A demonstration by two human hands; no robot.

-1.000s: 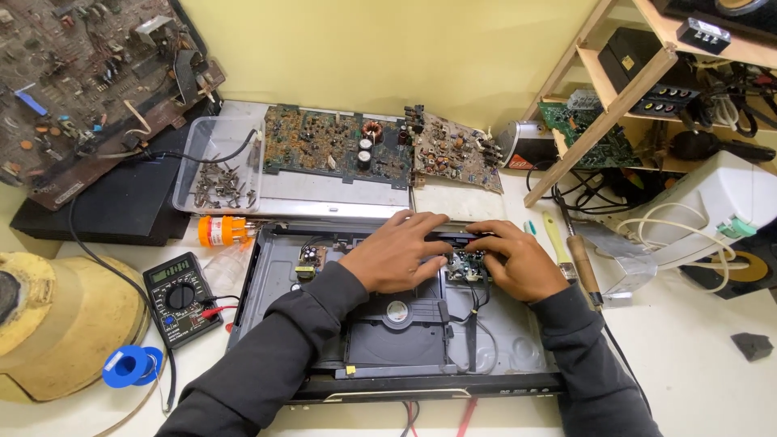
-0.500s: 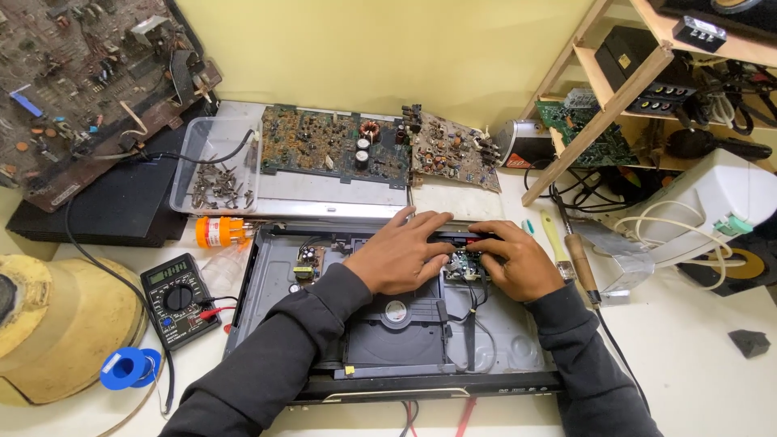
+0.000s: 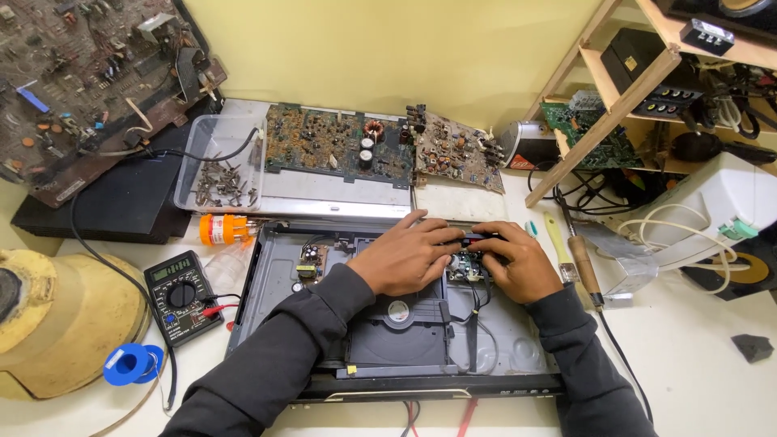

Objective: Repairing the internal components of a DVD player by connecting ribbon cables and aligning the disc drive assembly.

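Note:
An opened disc player chassis (image 3: pixel 275 267) lies on the white bench in front of me, with its grey disc tray mechanism (image 3: pixel 401 332) in the middle. My left hand (image 3: pixel 405 255) and my right hand (image 3: pixel 518 259) meet over a small green circuit board (image 3: pixel 465 265) at the chassis's back right. Both hands pinch a small dark part (image 3: pixel 473 240) on top of that board. Thin black wires (image 3: pixel 477 311) run from the board toward the front. A second small board (image 3: pixel 309 260) sits at the chassis's back left.
A black multimeter (image 3: pixel 182 295) with red and black leads lies left of the chassis, beside a blue solder spool (image 3: pixel 133 362) and an orange bottle (image 3: pixel 222 229). Large circuit boards (image 3: pixel 340 146) and a clear screw tray (image 3: pixel 214 170) stand behind. A soldering iron (image 3: pixel 584 267) lies right; a wooden shelf (image 3: pixel 615 105) rises behind it.
Both hands stay on the small board with only slight finger shifts. The view has tilted a little.

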